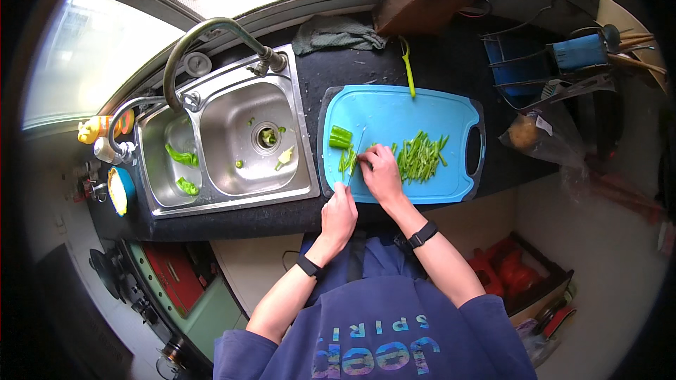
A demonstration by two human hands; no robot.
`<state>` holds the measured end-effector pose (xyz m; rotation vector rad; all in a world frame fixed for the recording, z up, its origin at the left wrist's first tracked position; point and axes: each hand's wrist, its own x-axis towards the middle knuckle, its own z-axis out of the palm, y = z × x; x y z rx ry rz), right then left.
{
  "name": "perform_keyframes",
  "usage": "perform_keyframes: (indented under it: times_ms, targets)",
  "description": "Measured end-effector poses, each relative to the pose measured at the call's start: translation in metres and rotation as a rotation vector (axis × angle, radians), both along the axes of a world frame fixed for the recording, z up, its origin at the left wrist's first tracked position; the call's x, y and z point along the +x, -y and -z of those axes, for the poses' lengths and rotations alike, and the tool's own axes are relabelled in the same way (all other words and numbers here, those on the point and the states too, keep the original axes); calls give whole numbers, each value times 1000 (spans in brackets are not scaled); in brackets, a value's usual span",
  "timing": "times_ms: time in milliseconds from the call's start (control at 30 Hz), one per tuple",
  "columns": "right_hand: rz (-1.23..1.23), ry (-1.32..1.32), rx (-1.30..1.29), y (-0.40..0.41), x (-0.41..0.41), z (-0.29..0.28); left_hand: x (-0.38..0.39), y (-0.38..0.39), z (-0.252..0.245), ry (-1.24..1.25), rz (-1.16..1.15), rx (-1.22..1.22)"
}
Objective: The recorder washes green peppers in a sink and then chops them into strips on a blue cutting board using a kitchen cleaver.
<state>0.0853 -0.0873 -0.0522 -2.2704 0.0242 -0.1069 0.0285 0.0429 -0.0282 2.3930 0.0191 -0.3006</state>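
My left hand (339, 215) grips the handle of a kitchen knife (360, 141), its thin blade pointing away from me over a blue cutting board (438, 108). Close against the blade's right side, my right hand (381, 173) has curled fingers pressed on green pepper, which it mostly hides. Left of the blade lie some cut green strips (346, 161) and a larger green pepper piece (340, 137). A heap of green pepper strips (422, 157) rests on the board to the right of my right hand.
Left stands a double steel sink (248, 134) with pepper scraps and a curved faucet (182, 53). A yellow-green peeler (407, 68) touches the board's far edge. Behind are a grey cloth (338, 36) and a wooden knife block (414, 0); a utensil rack (520, 63) stands right.
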Motion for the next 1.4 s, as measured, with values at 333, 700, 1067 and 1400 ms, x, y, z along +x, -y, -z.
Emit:
perform_keyframes:
  times_ms: [333, 700, 1067, 1400]
  targets:
    - [-20, -6, 26, 0, 0, -2, 1, 2, 4, 6, 4, -34]
    - [-11, -24, 56, 1, 2, -1, 8, 15, 1, -77, 18, 55]
    - [2, 5, 20, 2, 2, 4, 45, 19, -5, -78, 44, -27]
    - [17, -30, -109, 19, -9, -16, -3, -61, -43, -129, 16, -109]
